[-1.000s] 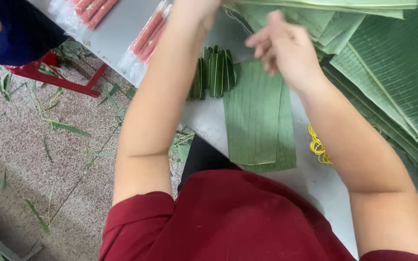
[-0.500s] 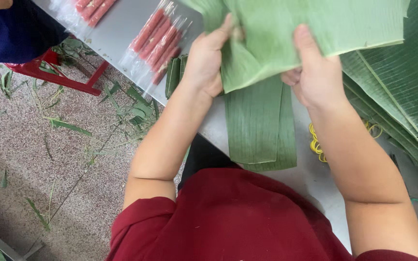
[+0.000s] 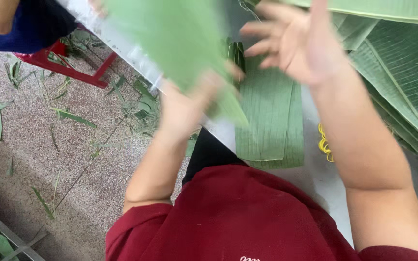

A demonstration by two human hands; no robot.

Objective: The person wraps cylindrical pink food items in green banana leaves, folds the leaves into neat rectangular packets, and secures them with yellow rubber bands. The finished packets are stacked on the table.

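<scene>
The left hand (image 3: pixel 187 104) is closed on the lower end of a broad green leaf piece (image 3: pixel 175 43), thumb and fingers pinching it; the leaf is blurred and rises up and away from that hand toward the top edge of the view. The left forearm runs down from the hand, bent at the elbow, out over the floor side of the table (image 3: pixel 315 174).

The right hand (image 3: pixel 298 41) is spread open, palm down and fingers fanned, holding nothing. It hovers above the far end of a flat stack of cut leaf strips (image 3: pixel 269 116), which lies on the table with its near end pointing toward the person's red shirt (image 3: pixel 228 217). The right forearm slants down from the hand, just to the right of that stack.

Behind the stack, a small bundle of folded dark green leaves (image 3: pixel 234 50) stands partly hidden by the held leaf. Right of the stack lie yellow rubber bands (image 3: pixel 324 144), and farther right large whole leaves (image 3: pixel 402 67) overlap. Left of the stack, beyond the table edge, leaf scraps litter the speckled floor (image 3: pixel 49 145), where a red stool frame (image 3: pixel 68 70) stands.
</scene>
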